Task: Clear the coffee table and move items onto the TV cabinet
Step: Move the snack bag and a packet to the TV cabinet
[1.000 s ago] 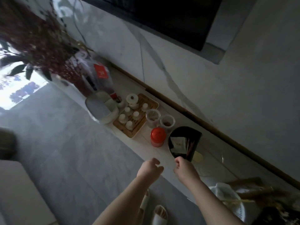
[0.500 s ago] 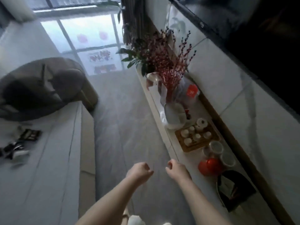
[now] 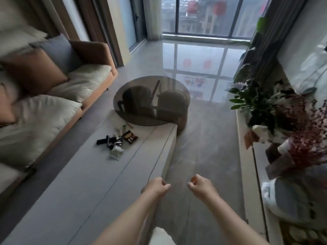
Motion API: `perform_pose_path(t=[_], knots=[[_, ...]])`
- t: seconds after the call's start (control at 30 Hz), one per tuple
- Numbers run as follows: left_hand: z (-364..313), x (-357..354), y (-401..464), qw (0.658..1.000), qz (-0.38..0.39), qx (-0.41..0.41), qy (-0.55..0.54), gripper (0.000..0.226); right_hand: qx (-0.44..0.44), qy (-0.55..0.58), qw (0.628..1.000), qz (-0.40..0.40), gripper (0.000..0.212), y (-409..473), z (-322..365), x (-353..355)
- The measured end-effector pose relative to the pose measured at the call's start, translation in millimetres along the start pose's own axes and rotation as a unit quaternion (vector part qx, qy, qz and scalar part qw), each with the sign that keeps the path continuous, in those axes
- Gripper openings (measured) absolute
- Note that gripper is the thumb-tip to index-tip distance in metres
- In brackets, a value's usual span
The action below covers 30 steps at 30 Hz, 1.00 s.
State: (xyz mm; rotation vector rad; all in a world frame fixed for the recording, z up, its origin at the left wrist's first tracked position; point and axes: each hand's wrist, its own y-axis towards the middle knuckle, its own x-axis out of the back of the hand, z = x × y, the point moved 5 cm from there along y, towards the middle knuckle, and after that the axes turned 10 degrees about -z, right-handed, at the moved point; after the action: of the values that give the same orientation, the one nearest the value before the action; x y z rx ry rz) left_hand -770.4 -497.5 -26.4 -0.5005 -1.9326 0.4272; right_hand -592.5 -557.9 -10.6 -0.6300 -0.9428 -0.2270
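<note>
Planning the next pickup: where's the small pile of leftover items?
Head view, left of centre: the pile lies on the long pale table, just before the round glass table.

You face a tall window point(image 3: 205, 16) whose daylight glares off the glossy grey floor point(image 3: 203, 138). A sofa point(image 3: 53, 96) with pale cushions runs along your left, brown curtains point(image 3: 92, 20) behind it. Leafy plants point(image 3: 256, 103) stand at your right by the wall point(image 3: 300, 41).
</note>
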Motion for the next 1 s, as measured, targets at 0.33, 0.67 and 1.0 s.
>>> perform_pose_path(t=[0.33, 0.67, 1.0], knots=[[82, 66, 44, 0.981, -0.075, 0.144, -0.101, 0.043, 0.139, -0.081, 0.984, 0.079, 0.035, 66, 132, -33], [91, 78, 90, 0.923, -0.134, 0.293, -0.209, 0.036, 0.262, -0.148, 0.942, 0.148, 0.040, 168, 200, -51], [90, 103, 166, 0.884, -0.162, 0.338, -0.281, 0.032, 0.297, -0.172, 0.921, 0.184, 0.044, 244, 256, -76]])
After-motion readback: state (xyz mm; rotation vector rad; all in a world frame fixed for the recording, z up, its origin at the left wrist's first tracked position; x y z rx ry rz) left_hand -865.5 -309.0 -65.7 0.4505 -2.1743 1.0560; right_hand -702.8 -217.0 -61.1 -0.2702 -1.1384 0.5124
